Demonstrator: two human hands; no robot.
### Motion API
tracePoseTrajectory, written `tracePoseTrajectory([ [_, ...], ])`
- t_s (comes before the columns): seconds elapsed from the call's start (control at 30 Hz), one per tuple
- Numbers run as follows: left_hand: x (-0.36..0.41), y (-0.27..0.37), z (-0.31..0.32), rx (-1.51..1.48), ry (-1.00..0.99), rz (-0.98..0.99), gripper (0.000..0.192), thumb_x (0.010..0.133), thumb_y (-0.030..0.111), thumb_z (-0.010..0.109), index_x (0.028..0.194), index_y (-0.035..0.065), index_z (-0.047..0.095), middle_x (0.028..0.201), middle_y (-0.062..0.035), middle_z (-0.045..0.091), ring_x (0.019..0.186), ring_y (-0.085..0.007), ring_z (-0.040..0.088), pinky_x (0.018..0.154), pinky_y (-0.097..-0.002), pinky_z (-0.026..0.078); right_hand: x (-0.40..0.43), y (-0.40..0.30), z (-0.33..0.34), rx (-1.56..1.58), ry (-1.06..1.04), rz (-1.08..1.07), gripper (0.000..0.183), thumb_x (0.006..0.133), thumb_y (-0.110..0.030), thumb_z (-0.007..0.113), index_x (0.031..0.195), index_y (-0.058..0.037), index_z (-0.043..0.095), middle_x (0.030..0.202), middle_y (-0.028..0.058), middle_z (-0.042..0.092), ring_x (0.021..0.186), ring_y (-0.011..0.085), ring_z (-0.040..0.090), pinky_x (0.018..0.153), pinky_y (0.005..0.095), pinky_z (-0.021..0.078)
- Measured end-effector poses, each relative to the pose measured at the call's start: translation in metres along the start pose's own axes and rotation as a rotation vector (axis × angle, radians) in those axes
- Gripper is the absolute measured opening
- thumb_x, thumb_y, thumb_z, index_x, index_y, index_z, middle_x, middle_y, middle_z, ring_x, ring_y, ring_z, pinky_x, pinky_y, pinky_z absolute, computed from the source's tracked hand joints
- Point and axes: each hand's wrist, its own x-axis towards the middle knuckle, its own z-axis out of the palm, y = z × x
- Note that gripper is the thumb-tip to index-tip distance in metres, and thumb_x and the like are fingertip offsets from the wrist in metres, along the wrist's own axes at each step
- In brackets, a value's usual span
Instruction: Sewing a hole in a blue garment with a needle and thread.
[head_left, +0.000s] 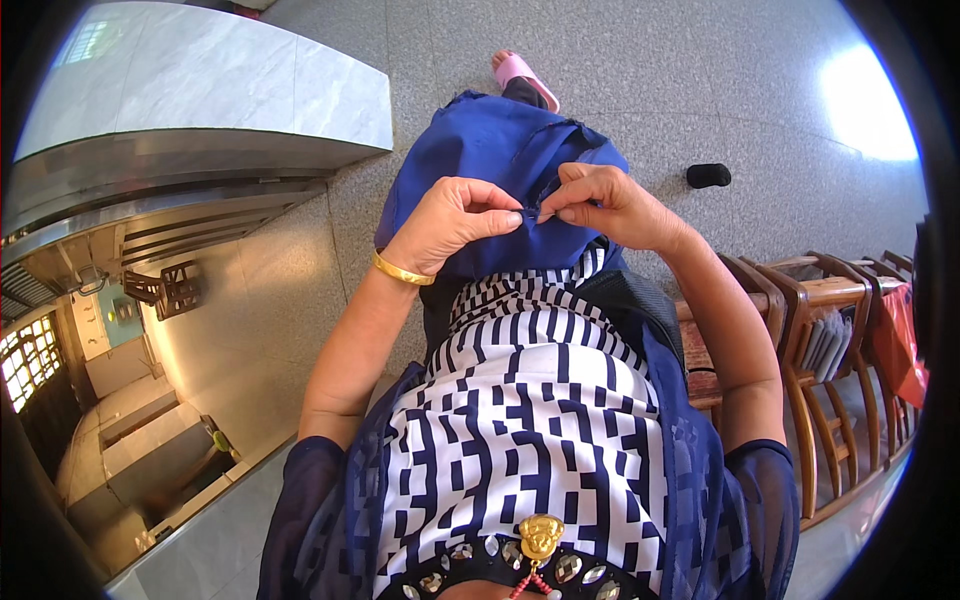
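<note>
A piece of blue fabric (480, 150) with frayed edges lies spread over my lap. My left hand (459, 225), with a gold bangle (403, 268) at its wrist, pinches a gathered edge of it between thumb and forefinger. Just to the right, the fingertips of my right hand (611, 206) are closed on the same edge, close to the left fingertips. A thin pale line shows between the two pinches, too small to identify. Below the hands the fabric drapes over a black-and-white patterned top (517, 420).
On the speckled floor (645, 75) to my right lies a small black rounded object (709, 175). Wooden chairs (814, 300) line the right side, near a red bag (896, 337). A marble-look tiled surface (225, 75) stands at upper left. A pink slipper (525, 79) is on one foot.
</note>
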Motion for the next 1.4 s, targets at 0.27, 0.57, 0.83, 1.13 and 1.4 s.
tracePoseTrajectory([
  [0.27, 0.000, 0.001, 0.000, 0.007, 0.005, -0.005, 0.016, 0.073, 0.007, 0.069, 0.087, 0.0012, 0.065, 0.080, 0.0005, 0.062, 0.072, -0.0040, 0.055, 0.068, -0.0171, 0.044, -0.001, 0.002, -0.001, -0.007, 0.005, -0.005, 0.015, 0.076, -0.001, 0.059, 0.089, -0.0038, 0.067, 0.065, 0.0002, 0.038, 0.063, 0.0123, 0.037, 0.058, 0.0260, 0.0324],
  [0.57, 0.005, -0.003, 0.022, 0.492, 0.231, 0.133, 0.007, 0.073, 0.003, 0.067, 0.078, -0.0018, 0.064, 0.067, 0.0026, 0.060, 0.060, -0.0013, 0.052, 0.055, -0.0163, 0.042, 0.001, -0.015, 0.023, -0.447, 0.150, -0.088, 0.014, 0.069, 0.002, 0.056, 0.081, -0.0009, 0.063, 0.070, 0.0109, 0.048, 0.070, 0.0266, 0.049, 0.064, 0.0349, 0.0406],
  [0.83, 0.007, -0.008, 0.011, 0.282, 0.216, 0.123, 0.011, 0.074, 0.006, 0.069, 0.081, 0.0005, 0.064, 0.073, 0.0034, 0.059, 0.065, -0.0016, 0.052, 0.060, -0.0152, 0.042, 0.001, -0.018, 0.016, -0.570, 0.288, -0.094, 0.009, 0.070, 0.001, 0.055, 0.077, -0.0021, 0.060, 0.071, 0.0101, 0.048, 0.072, 0.0269, 0.051, 0.064, 0.0360, 0.0419],
  [1.13, 0.000, 0.003, 0.007, 0.062, -0.029, 0.032, 0.014, 0.075, 0.010, 0.068, 0.085, 0.0016, 0.065, 0.077, 0.0041, 0.057, 0.074, -0.0036, 0.051, 0.072, -0.0184, 0.041, -0.001, -0.010, -0.003, -0.142, 0.026, -0.036, 0.010, 0.074, -0.001, 0.058, 0.081, -0.0036, 0.065, 0.064, 0.0026, 0.043, 0.063, 0.0144, 0.042, 0.057, 0.0272, 0.0337],
  [1.4, -0.002, 0.005, 0.010, -0.046, -0.099, 0.032, 0.013, 0.074, 0.009, 0.068, 0.085, 0.0019, 0.065, 0.076, 0.0052, 0.055, 0.073, -0.0029, 0.050, 0.071, -0.0175, 0.040, -0.002, -0.005, -0.004, 0.056, -0.015, -0.042, 0.009, 0.077, -0.003, 0.059, 0.083, -0.0024, 0.066, 0.065, -0.0002, 0.043, 0.064, 0.0115, 0.039, 0.059, 0.0254, 0.0329],
])
